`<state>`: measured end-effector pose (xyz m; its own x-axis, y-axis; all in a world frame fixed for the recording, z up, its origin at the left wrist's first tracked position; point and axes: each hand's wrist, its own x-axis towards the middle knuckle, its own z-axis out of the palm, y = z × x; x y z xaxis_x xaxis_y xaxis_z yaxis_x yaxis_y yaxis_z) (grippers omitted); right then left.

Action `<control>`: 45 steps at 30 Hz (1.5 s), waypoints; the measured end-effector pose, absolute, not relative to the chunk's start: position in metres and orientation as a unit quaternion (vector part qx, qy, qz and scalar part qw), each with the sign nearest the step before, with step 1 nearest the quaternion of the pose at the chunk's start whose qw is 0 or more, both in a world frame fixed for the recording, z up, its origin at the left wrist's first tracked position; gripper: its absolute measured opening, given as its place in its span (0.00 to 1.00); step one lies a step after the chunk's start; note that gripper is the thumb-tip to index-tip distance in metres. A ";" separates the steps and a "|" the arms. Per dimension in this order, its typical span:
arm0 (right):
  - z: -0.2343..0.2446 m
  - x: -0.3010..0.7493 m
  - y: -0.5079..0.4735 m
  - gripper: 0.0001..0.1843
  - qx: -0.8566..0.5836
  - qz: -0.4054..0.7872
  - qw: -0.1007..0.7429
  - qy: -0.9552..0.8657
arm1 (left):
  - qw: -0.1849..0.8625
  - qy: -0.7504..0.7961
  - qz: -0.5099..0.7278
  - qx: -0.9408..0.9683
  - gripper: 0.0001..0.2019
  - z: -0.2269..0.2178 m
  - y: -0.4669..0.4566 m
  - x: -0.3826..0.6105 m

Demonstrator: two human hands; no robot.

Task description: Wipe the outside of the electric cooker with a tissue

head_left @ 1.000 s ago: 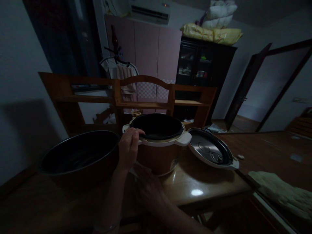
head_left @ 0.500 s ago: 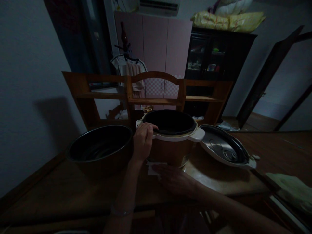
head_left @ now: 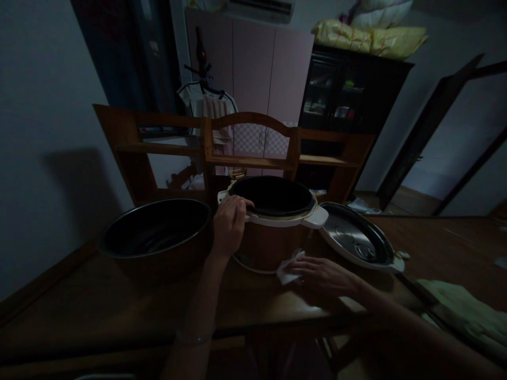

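Observation:
A round rice cooker body (head_left: 269, 243) with a pale rim and side handles stands on the wooden table, its dark inside facing up. My left hand (head_left: 229, 221) grips the cooker's rim at the left front, fingers bent over the edge. Low at the cooker's right front, my right hand (head_left: 320, 274) presses a crumpled white tissue (head_left: 291, 268) near the base. To the left sits a dark inner pot (head_left: 158, 253). On the right lies the cooker lid (head_left: 358, 237), its metal inner side up.
The table (head_left: 237, 303) carries all these things. Behind it rises a wooden shelf frame (head_left: 249, 161). A wall (head_left: 51, 158) stands close on the left. Pale cloth (head_left: 467, 309) lies at the lower right.
My right hand has slid to the right with the tissue, from the cooker's front to its right front. My left hand stays on the rim. The view has shifted slightly.

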<state>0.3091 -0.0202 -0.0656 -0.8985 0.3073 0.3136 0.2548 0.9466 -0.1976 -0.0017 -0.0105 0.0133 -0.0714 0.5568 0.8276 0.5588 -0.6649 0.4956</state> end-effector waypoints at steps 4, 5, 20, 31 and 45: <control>-0.079 0.337 -0.018 0.28 -0.205 0.020 0.170 -0.964 | 0.005 -0.406 -0.613 -0.678 0.21 0.012 -0.010 -0.002; -0.084 0.343 -0.019 0.28 -0.220 -0.004 0.181 -0.959 | 0.007 -0.408 -0.612 -0.677 0.21 0.011 -0.010 -0.002; -0.142 0.340 -0.098 0.23 -0.403 0.423 0.722 -0.370 | 0.052 -0.474 -0.598 -0.645 0.23 0.013 -0.007 0.006; -0.139 0.371 -0.108 0.19 -0.316 0.546 0.684 -0.368 | 0.067 -0.514 -0.595 -0.614 0.24 0.014 -0.005 0.011; -0.147 0.366 -0.112 0.31 -0.392 0.274 0.582 -0.658 | 0.101 -0.521 -0.588 -0.610 0.23 0.010 -0.002 0.012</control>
<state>0.3656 -0.1116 -0.1468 -0.0155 0.8344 0.5509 0.1977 0.5427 -0.8163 0.0125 -0.0021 0.0096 -0.2346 0.5178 0.8227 0.7547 -0.4363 0.4899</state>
